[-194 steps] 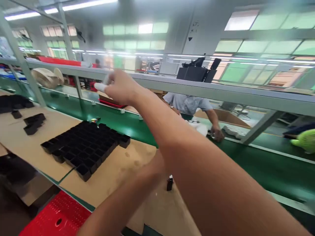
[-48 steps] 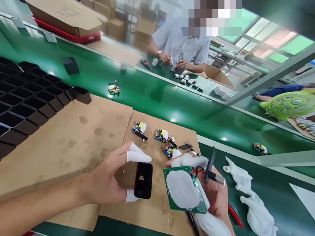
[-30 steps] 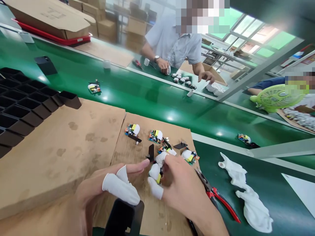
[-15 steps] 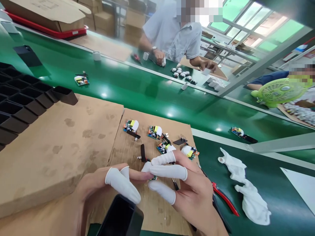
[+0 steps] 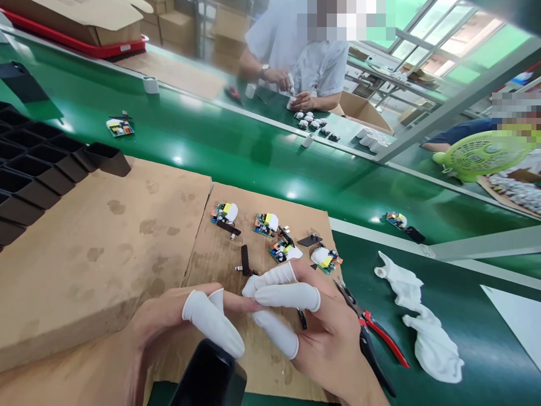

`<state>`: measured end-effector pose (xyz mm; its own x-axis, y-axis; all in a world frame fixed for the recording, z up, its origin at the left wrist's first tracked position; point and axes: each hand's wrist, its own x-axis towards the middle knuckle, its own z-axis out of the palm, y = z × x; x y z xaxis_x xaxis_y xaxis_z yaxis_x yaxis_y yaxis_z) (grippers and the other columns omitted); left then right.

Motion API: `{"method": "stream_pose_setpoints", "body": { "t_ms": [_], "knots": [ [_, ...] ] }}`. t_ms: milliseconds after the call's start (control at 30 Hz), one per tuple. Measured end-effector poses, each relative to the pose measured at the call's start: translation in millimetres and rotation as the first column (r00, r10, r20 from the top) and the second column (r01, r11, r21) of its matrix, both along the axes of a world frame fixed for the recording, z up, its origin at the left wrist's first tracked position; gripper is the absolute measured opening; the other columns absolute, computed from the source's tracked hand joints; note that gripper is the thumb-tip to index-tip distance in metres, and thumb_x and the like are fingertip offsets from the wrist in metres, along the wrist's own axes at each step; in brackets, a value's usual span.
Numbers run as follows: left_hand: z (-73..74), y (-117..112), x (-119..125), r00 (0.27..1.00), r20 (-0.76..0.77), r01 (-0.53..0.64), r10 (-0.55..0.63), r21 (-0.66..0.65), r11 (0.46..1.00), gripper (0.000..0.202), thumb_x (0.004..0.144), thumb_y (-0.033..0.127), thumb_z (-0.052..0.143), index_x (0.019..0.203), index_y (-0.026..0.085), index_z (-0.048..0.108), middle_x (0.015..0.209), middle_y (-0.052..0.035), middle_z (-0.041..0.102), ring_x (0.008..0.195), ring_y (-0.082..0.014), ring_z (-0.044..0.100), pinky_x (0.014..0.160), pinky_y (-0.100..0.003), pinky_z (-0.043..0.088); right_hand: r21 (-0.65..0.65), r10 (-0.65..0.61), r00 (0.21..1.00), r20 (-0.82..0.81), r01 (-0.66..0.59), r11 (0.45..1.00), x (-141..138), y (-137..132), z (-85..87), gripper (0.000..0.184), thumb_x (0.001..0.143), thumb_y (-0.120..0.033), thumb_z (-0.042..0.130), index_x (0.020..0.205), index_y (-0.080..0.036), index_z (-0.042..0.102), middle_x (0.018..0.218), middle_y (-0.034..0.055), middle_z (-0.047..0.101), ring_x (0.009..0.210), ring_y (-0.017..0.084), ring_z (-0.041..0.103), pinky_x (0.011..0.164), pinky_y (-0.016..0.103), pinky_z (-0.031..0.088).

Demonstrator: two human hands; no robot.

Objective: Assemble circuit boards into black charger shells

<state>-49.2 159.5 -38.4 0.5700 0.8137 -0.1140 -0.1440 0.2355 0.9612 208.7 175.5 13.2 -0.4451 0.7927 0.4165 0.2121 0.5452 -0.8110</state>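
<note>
Here, the black case sat at bottom centre, its visible length slanting toward the upper right, clasped by my left hand, the nearer one. It lay below and left of my right hand; whether that grip pinched anything, I couldn't tell.

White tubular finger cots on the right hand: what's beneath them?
Just beyond the finger cots, a thin black plastic plate with a silver plug shows. Anything directly beneath them is covered.
</note>
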Motion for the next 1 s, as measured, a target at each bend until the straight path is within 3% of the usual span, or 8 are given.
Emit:
{"method": "stream_pose_setpoints", "body": {
  "t_ms": [133,267,333,500,600,700,833,1000],
  "knots": [
    [12.1,0.3,1.0,0.995,0.068,0.085,-0.072,-0.219,0.972,0.052,0.088,0.064,0.086,0.132,0.036,0.089,0.124,-0.0036,0.089,0.138,-0.0386,0.074,0.108,-0.040,0.065,0.031,-0.002,1.000,0.003,0.002,1.000,-1.7,1.7,-0.4,0.033,0.095,-0.014,0.093,0.123,-0.027,0.082,0.108,0.0056,0.080,0.095,0.021,0.081,0.081,0.036,0.069],
    [27.8,-1.2,4.4,0.996,0.085,0.016,0.017,-0.371,0.929,0.048,0.080,0.060,0.091,0.121,0.034,0.093,0.129,-0.0019,0.088,0.145,-0.0397,0.068,0.109,-0.038,0.063,0.020,-0.007,1.000,-0.001,0.007,1.000,-1.5,1.3,-1.9,0.031,0.097,-0.009,0.089,0.120,-0.028,0.085,0.105,0.0041,0.079,0.094,0.020,0.081,0.080,0.034,0.068],
    [30.2,-2.1,4.6,0.997,0.074,0.023,0.006,-0.380,0.925,0.046,0.078,0.054,0.091,0.120,0.035,0.093,0.128,-0.0006,0.088,0.142,-0.0373,0.070,0.104,-0.035,0.063,0.016,-0.008,1.000,-0.008,0.008,1.000,-1.0,1.0,-2.5,0.031,0.098,-0.010,0.089,0.122,-0.029,0.086,0.105,0.0043,0.080,0.094,0.021,0.081,0.079,0.036,0.069],
    [7.7,-1.2,5.1,0.995,0.087,0.074,-0.056,-0.221,0.973,0.054,0.084,0.063,0.082,0.131,0.038,0.089,0.097,0.0007,0.087,0.131,-0.0359,0.076,0.094,-0.033,0.066,-0.015,-0.018,1.000,-0.024,0.018,1.000,-2.6,0.3,-1.0,0.031,0.098,-0.011,0.088,0.122,-0.032,0.088,0.103,0.0049,0.081,0.088,0.022,0.081,0.075,0.037,0.071],
    [-14.5,-1.4,8.3,0.995,0.066,0.079,-0.069,-0.160,0.984,0.058,0.082,0.071,0.083,0.129,0.038,0.089,0.080,0.0004,0.081,0.107,-0.0334,0.081,0.086,-0.035,0.068,-0.067,-0.018,0.998,-0.064,0.013,0.998,-5.2,0.0,0.4,0.031,0.097,-0.013,0.090,0.121,-0.033,0.089,0.103,0.0048,0.082,0.088,0.021,0.082,0.074,0.036,0.070],
    [-28.9,-4.9,10.0,0.997,0.045,0.075,-0.069,-0.163,0.984,0.065,0.077,0.079,0.085,0.129,0.039,0.088,0.071,0.0015,0.072,0.090,-0.0286,0.076,0.081,-0.034,0.067,-0.120,-0.013,0.995,-0.098,0.001,0.993,-7.0,-0.3,1.0,0.029,0.096,-0.015,0.093,0.118,-0.033,0.090,0.101,0.0038,0.082,0.087,0.020,0.082,0.076,0.034,0.070],
    [-31.6,-11.1,9.1,0.997,0.049,0.075,-0.066,-0.192,0.979,0.072,0.072,0.082,0.086,0.129,0.039,0.088,0.068,0.0019,0.065,0.082,-0.0249,0.070,0.072,-0.031,0.064,-0.152,-0.007,0.995,-0.102,-0.008,0.988,-6.6,-0.4,0.4,0.029,0.097,-0.015,0.091,0.118,-0.034,0.089,0.103,0.0039,0.082,0.090,0.020,0.082,0.078,0.035,0.070],
    [-30.3,-13.1,8.7,0.997,0.048,0.061,-0.053,-0.208,0.976,0.072,0.069,0.079,0.088,0.129,0.040,0.088,0.070,0.0017,0.066,0.087,-0.0258,0.072,0.076,-0.030,0.064,-0.134,-0.004,0.995,-0.096,-0.009,0.991,-6.9,-0.2,-0.8,0.028,0.099,-0.013,0.088,0.118,-0.033,0.088,0.103,0.0038,0.080,0.090,0.020,0.081,0.079,0.036,0.069]
  ]
}}
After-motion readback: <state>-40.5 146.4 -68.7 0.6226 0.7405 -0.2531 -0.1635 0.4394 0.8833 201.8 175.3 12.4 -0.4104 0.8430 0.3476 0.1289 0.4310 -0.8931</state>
